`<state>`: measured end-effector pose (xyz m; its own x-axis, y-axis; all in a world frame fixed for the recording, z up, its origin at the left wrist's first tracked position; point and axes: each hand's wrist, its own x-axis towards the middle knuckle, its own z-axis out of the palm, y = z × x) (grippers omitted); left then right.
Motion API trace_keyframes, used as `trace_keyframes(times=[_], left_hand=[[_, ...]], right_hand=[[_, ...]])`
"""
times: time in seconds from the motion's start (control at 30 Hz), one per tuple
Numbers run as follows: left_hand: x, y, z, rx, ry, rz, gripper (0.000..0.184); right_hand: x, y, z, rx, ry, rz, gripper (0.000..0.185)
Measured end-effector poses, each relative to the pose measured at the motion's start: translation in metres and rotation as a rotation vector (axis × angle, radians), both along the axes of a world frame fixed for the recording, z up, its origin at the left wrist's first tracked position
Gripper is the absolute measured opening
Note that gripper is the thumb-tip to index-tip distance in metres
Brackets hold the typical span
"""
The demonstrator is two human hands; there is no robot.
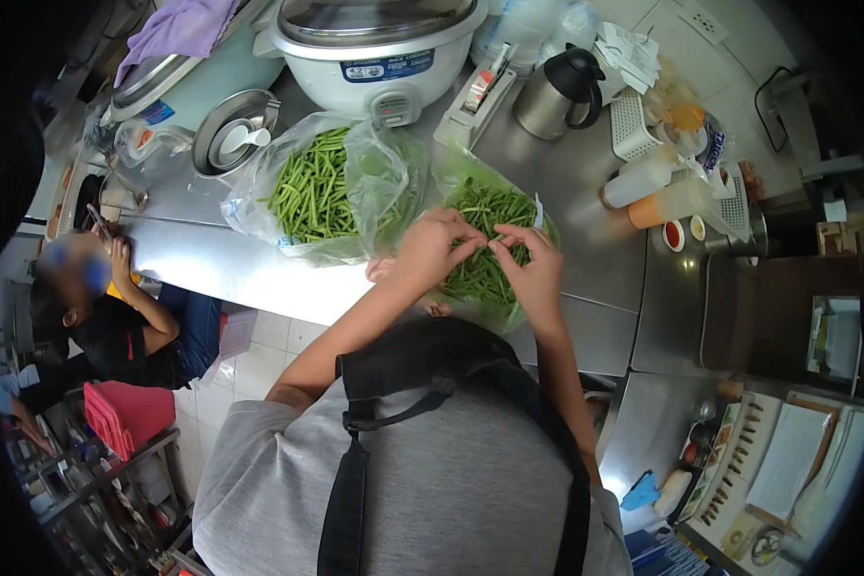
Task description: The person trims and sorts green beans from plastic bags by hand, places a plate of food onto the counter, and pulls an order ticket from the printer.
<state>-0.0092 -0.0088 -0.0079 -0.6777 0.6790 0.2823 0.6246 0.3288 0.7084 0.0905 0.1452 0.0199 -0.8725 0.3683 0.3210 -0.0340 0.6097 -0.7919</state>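
Note:
My left hand [437,248] and my right hand [530,269] meet fingertip to fingertip over an open clear plastic bag [509,315] of thin green beans [480,280]. Both are closed in a pinch on what looks like a green bean, mostly hidden by the fingers. Left of my hands lies a second clear plastic bag [250,206], heaped with short cut green bean pieces [315,187]. A small pinkish thing [380,268] beside my left wrist is too unclear to name.
Along the back of the steel table [586,278] stand a rice cooker [365,67], a tape dispenser [475,101], a steel jug [557,93] and metal bowls [223,134]. Sauce bottles [643,182] and white baskets [632,125] are at right. A person [130,326] sits at left.

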Motion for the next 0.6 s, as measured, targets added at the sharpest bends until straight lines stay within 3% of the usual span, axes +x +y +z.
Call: trace_keyframes(times=[0.07,0.17,0.37,0.6], left_hand=[[0.000,-0.003,0.001,0.019,-0.025,-0.026,0.024],[0.003,-0.004,0.005,0.020,-0.045,-0.080,0.026],[0.011,0.002,-0.025,-0.109,-0.027,0.029,0.025],[0.012,-0.003,-0.048,-0.234,0.065,0.020,0.017]], right_hand=[[0.006,-0.004,-0.008,-0.196,-0.012,-0.065,0.013],[0.012,-0.005,-0.019,-0.272,-0.026,-0.022,0.013],[0.020,-0.003,-0.033,-0.152,-0.045,-0.063,0.012],[0.044,-0.009,-0.061,-0.013,-0.387,-0.019,0.016]])
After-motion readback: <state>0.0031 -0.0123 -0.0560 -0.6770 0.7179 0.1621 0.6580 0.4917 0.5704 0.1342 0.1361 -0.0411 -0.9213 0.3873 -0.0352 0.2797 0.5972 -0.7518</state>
